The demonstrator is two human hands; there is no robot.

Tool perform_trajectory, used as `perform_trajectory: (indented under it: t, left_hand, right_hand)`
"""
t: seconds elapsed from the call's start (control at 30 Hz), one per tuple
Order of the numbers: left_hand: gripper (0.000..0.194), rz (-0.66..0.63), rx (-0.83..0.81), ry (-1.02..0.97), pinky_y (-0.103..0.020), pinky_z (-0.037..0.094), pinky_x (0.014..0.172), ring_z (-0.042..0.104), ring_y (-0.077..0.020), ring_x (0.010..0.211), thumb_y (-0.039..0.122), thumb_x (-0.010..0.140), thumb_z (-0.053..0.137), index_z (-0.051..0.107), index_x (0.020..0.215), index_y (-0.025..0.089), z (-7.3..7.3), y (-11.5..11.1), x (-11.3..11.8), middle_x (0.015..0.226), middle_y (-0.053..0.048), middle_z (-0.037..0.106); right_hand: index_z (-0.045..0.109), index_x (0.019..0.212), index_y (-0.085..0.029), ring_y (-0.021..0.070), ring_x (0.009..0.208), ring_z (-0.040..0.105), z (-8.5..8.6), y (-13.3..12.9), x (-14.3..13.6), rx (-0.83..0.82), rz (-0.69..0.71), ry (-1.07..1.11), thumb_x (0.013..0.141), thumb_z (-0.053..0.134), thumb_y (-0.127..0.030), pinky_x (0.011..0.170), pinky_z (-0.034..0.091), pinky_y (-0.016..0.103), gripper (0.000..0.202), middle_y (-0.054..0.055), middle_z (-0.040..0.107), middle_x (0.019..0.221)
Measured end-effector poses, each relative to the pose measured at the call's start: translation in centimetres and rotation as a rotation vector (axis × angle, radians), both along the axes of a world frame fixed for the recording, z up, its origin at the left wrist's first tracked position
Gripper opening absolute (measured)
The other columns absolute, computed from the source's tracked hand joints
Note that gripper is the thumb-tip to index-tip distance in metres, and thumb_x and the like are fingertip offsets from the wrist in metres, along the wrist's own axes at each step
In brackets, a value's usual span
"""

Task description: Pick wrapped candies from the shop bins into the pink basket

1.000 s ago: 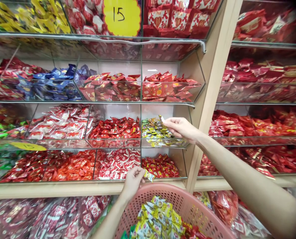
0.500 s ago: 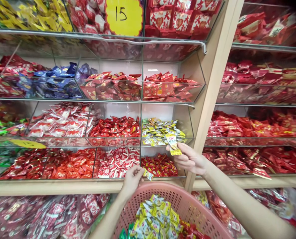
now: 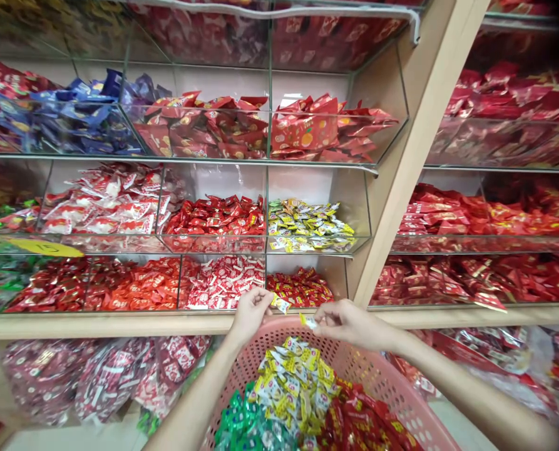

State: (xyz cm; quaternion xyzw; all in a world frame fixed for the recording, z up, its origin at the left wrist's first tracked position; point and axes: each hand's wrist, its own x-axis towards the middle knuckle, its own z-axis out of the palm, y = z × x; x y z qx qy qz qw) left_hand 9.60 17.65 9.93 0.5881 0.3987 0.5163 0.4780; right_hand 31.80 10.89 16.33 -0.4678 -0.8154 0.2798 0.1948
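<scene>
Above the back rim of a pink perforated plastic basket, my left hand pinches a yellow-and-white wrapped candy by one end. Just right of it, my right hand has its fingers closed on another such wrapped candy. Inside the basket lie a heap of yellow-and-white candies, green-wrapped candies on the left and red-wrapped candies on the right. More yellow-and-white candies fill a shelf bin straight ahead.
Clear-fronted shelves hold red candies, white-and-red packets and blue packets. A wooden upright divides the shelving on the right. Below the wooden ledge hang bagged sweets. A yellow price tag sits at left.
My right hand has come down and left with its candy, from before the shelf bin to over the basket. My left hand still pinches its candy. The view has tilted downward.
</scene>
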Motion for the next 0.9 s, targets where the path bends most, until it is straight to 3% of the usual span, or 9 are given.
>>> perform_trajectory:
  t: [0.13, 0.27, 0.57, 0.9]
  left_hand:
    - [0.032, -0.006, 0.009, 0.001, -0.016, 0.036, 0.036, 0.048, -0.0081, 0.040, 0.046, 0.071, 0.064, 0.057, 0.070, 0.015, 0.1, -0.1, 0.0, 0.048, 0.003, 0.054]
    - [0.032, -0.015, 0.022, 0.014, -0.016, 0.036, 0.036, 0.047, -0.0073, 0.039, 0.045, 0.072, 0.064, 0.058, 0.071, 0.014, 0.1, -0.1, -0.1, 0.049, 0.003, 0.054]
    - [0.031, -0.006, -0.001, -0.004, -0.016, 0.037, 0.036, 0.049, -0.0082, 0.041, 0.044, 0.070, 0.065, 0.058, 0.070, 0.015, 0.3, -0.2, 0.0, 0.049, 0.003, 0.053]
    - [0.031, -0.007, 0.016, -0.002, -0.017, 0.036, 0.036, 0.048, -0.0081, 0.040, 0.045, 0.069, 0.065, 0.058, 0.070, 0.015, 0.3, -0.1, 0.0, 0.049, 0.003, 0.054]
  right_hand:
    - [0.061, 0.078, -0.017, 0.0115, 0.057, 0.046, -2.1, -0.4, -0.7, 0.170, -0.023, -0.317, 0.082, 0.054, -0.042, 0.052, 0.025, 0.022, 0.027, 0.000, 0.056, 0.063]
    - [0.062, 0.076, -0.017, 0.0154, 0.064, 0.054, -2.9, -0.5, -1.2, 0.231, -0.056, -0.477, 0.084, 0.050, -0.038, 0.054, 0.026, 0.024, 0.026, 0.006, 0.062, 0.070]
    - [0.054, 0.068, -0.017, 0.0116, 0.057, 0.045, -6.1, -0.9, -0.2, 0.085, -0.151, -0.317, 0.087, 0.041, -0.044, 0.051, 0.025, 0.023, 0.035, 0.000, 0.053, 0.061]
    - [0.050, 0.065, -0.018, 0.0124, 0.055, 0.045, -7.9, -1.0, -1.0, 0.163, -0.179, -0.236, 0.090, 0.036, -0.037, 0.052, 0.029, 0.024, 0.034, 0.000, 0.054, 0.061]
